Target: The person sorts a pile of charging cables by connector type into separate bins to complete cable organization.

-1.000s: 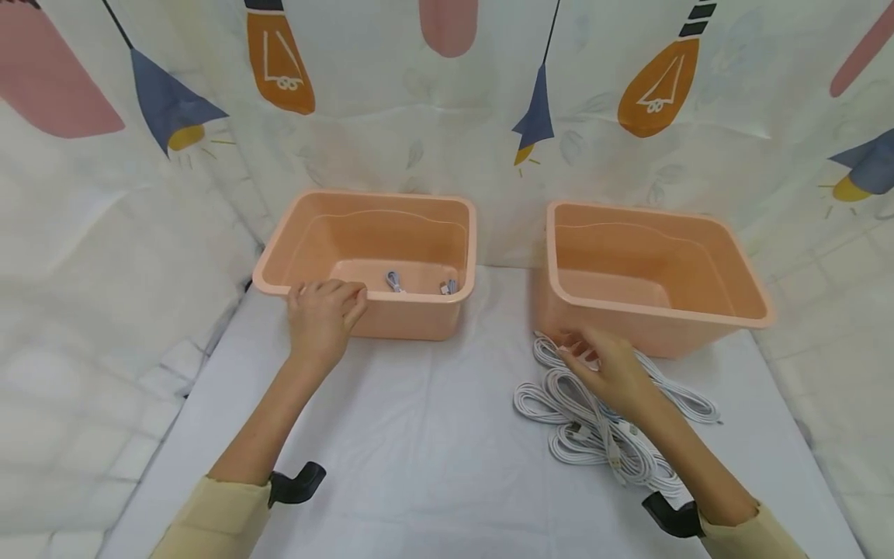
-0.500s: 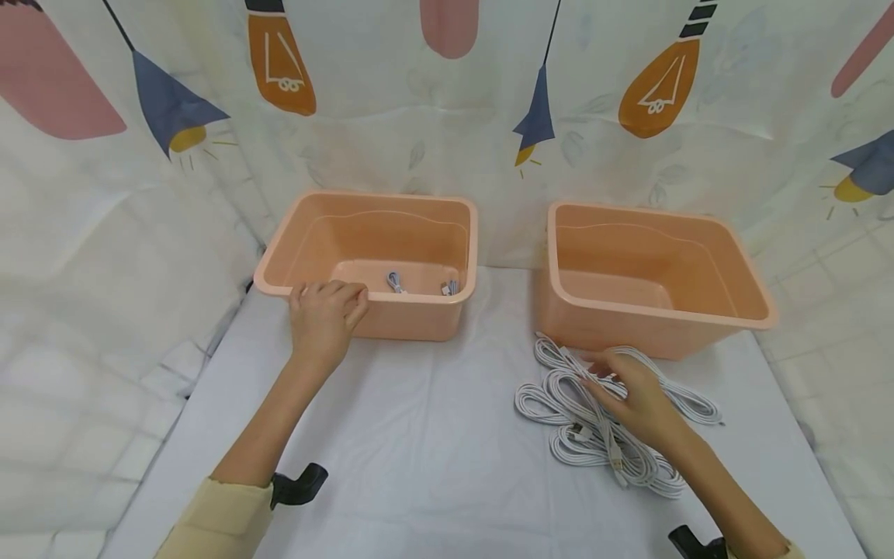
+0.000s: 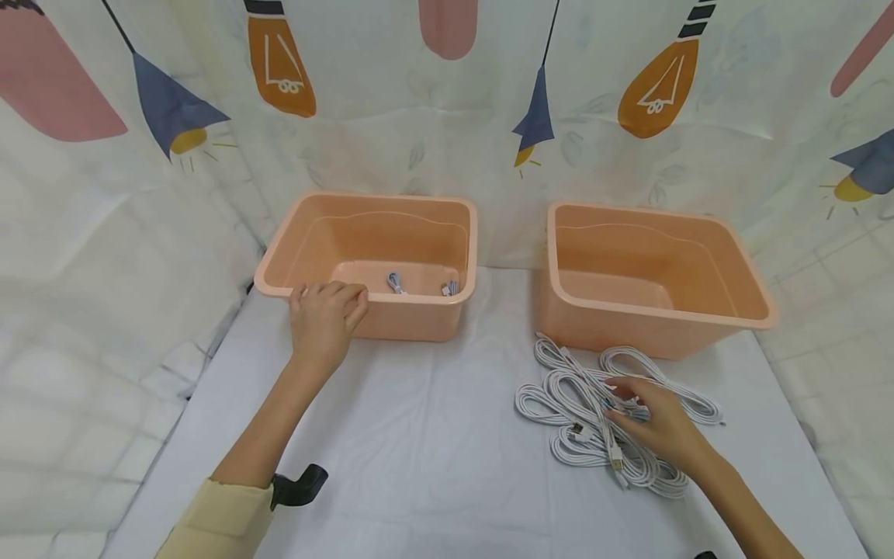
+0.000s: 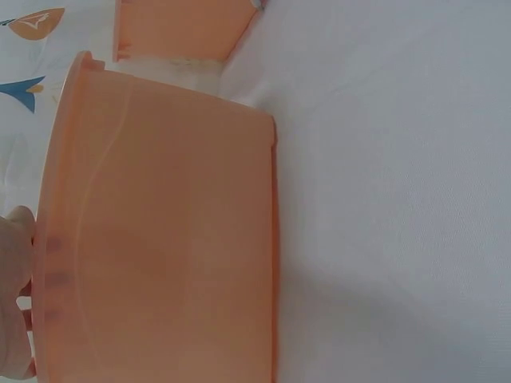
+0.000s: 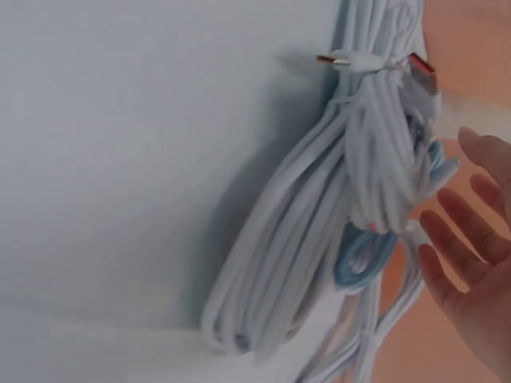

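At the front rim of the left peach plastic bin (image 3: 419,318), my left hand (image 3: 323,326) grips the edge with its fingers over it; finger shadows show through the bin wall in the left wrist view. Two small grey cable bundles, one of them a coiled cable (image 3: 394,282), lie inside that bin. My right hand (image 3: 656,419) is over a pile of coiled white cables (image 3: 580,404), thumb and fingers apart. The right wrist view shows its spread fingers (image 5: 471,227) beside the coils, close to a pale blue cable (image 5: 363,255). A USB plug (image 3: 616,458) lies on the pile.
A second peach bin (image 3: 649,330) stands right behind the cables, with nothing seen on its visible floor. Both bins stand on a white-covered table (image 3: 433,450), against a hanging sheet (image 3: 454,132) printed with lamps and bulbs.
My right hand has drawn back from beside the right bin, toward me and to the right over the pile, uncovering the far coils. The left hand stays on the rim.
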{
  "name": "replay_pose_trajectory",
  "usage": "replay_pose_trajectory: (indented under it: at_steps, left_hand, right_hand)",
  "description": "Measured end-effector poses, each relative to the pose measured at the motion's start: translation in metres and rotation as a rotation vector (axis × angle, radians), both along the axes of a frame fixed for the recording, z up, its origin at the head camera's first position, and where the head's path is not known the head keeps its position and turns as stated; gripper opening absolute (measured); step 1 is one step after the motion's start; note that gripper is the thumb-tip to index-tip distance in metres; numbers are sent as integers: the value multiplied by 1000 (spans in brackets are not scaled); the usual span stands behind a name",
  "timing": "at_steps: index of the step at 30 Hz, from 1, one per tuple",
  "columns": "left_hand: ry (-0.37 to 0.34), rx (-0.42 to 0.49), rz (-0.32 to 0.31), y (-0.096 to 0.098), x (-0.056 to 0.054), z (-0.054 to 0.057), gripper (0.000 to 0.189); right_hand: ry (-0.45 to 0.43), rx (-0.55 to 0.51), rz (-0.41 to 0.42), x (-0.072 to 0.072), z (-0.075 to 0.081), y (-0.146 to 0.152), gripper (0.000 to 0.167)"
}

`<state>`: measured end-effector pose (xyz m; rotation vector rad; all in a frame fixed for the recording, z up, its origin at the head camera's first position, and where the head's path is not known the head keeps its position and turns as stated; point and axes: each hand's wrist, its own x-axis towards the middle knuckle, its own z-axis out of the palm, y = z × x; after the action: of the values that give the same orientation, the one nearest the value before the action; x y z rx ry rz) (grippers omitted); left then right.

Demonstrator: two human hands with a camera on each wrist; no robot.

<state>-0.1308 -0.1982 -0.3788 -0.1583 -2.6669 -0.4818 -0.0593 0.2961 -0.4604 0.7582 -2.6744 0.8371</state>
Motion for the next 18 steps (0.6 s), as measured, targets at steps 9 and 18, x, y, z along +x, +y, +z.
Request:
replay_pose_trajectory:
  at_steps: [9, 18]
  left_hand:
    - [25, 7, -4, -1, -1, -3, 24]
    - [36, 11, -2, -1, -1, -4, 23]
  right_hand:
    - [-6, -7, -4, 3, -15, 14, 55]
    - [12, 68, 18, 2, -22, 18, 51]
